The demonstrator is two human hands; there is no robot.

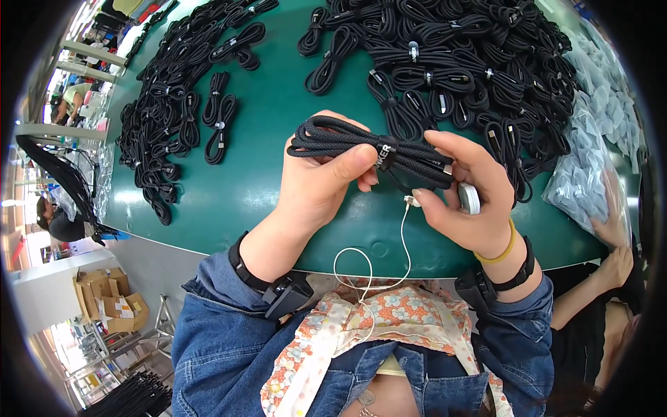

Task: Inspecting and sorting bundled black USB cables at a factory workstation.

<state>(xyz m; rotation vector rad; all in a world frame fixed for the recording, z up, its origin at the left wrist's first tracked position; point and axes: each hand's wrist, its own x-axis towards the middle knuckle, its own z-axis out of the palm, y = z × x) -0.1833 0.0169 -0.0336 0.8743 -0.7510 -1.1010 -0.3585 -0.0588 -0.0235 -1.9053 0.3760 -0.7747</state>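
My left hand (316, 174) grips a coiled black braided cable (333, 137), its thumb pressed beside the black strap (385, 153) around the coil's middle. At the coil's right end, my right hand (479, 191) has its index finger on top and its thumb below. A metal connector (447, 169) shows at that end. Tucked in the right hand's curled fingers is a small rounded white-and-grey piece (469, 199). A thin white cord (406, 240) ends in a small plug (411, 201) by the right thumb; whether the thumb touches it, I cannot tell. The cord loops down over my flowered apron (389, 313).
Coiled black cables lie in a large heap (479, 62) at the back right and another (167, 90) at the left of the green table (271, 90). Clear plastic bags (587, 160) stand at the right, beside another person's hand (615, 267). Cardboard boxes (114, 299) are at lower left.
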